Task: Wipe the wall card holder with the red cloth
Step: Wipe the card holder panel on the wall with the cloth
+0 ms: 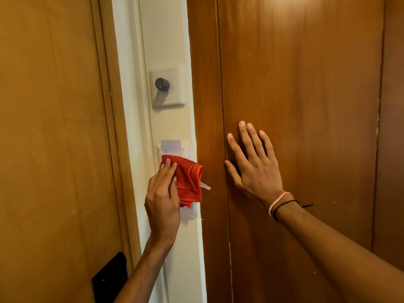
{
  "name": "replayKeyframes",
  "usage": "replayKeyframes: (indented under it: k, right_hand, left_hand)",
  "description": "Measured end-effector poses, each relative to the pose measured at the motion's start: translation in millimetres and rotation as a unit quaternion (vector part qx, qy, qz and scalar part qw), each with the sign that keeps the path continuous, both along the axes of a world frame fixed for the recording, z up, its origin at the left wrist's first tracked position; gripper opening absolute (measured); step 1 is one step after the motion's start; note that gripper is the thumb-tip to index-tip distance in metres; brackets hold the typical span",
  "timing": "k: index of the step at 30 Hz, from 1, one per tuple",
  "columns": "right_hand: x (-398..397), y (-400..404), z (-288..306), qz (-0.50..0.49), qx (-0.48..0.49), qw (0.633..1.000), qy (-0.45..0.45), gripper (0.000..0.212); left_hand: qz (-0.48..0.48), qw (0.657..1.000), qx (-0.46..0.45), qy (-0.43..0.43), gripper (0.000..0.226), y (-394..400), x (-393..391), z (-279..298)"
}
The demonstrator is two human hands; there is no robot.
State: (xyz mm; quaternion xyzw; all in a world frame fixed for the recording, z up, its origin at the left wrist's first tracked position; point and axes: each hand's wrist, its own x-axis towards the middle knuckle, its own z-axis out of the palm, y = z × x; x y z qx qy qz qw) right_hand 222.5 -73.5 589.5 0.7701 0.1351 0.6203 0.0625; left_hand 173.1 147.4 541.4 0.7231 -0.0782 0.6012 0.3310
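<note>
A white wall card holder (185, 150) is mounted on the narrow cream wall strip, with a white key card (171, 145) standing in its top slot. My left hand (162, 199) presses a folded red cloth (189, 180) flat against the holder's face, covering most of it; only its top edge and lower right corner show. A small white label sticks out of the cloth on the right. My right hand (254, 166) lies flat with fingers spread on the dark wooden panel to the right, holding nothing.
A white switch plate with a dark round knob (162, 84) sits above the holder. A light wooden door (50, 149) with a black lock plate (110, 277) stands on the left. The dark wooden panel (306, 84) fills the right side.
</note>
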Motion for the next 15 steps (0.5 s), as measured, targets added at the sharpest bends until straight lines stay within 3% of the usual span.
replayKeyframes:
  k: [3,7,11,15]
  right_hand:
    - [-19,13,2,0.025,0.029,0.996,0.075,0.068]
    - [-49,39,-8,0.141,0.049,0.969,0.195,0.070]
    - [-65,60,-24,0.235,0.096,0.912,0.322,0.061]
    - [-71,62,-26,0.314,0.225,0.852,0.355,0.046]
  left_hand:
    - [-0.032,0.997,-0.074,-0.002,0.036,-2,-2,8]
    - [-0.063,0.982,-0.178,-0.001,0.040,-3,-7,16]
    - [-0.086,0.979,-0.183,0.022,0.038,-5,-9,19]
    - [-0.117,0.979,-0.164,0.028,0.040,-17,-13,24]
